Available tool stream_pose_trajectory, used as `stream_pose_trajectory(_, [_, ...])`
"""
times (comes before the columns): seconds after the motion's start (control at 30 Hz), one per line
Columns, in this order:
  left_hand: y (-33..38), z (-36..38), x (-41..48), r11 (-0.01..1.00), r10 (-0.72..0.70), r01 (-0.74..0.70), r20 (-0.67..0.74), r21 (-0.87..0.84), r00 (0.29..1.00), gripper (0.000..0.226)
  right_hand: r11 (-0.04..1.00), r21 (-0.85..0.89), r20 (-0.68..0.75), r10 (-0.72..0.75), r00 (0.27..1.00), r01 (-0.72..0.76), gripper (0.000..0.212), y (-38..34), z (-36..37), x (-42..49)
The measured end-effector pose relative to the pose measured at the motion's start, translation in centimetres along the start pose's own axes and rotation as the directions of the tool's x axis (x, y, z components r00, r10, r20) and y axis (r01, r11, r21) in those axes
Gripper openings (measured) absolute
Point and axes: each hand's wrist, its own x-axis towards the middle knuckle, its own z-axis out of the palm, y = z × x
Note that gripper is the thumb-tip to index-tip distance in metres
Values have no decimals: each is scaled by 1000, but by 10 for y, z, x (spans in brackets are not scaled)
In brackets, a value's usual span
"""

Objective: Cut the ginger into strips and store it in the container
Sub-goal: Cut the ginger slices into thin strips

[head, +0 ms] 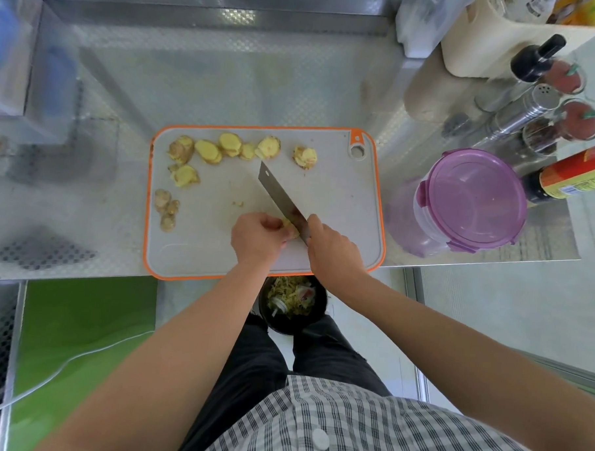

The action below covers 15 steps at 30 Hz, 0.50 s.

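While the left hand (258,239) pins ginger (290,229) with curled fingers, the right hand (334,252) grips the cleaver (279,197).

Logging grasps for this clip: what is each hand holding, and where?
Right hand grips the knife at its handle end; left hand pinches a ginger piece.

The knife (279,199) handle is buried in the right hand (334,252). The left hand (256,239) covers most of the ginger piece (290,230) (only a yellow edge shows). At three o'clock the red bottle (578,169) runs off the edge, its label unreadable.
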Motion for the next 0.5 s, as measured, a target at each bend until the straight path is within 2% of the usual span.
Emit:
stream_pose_trajectory(0.23, [-6, 2, -1, 987, -42, 39, -11, -155, 999, 21, 992, 120, -74, -28, 997, 37, 8, 6, -13, -6])
stream_pose_trajectory(0.5, [-11, 4, 3, 958, -80, 78, 6, -275, 997, 19, 997, 55, 10, -61, 998, 60, 20, 7, -21, -13])
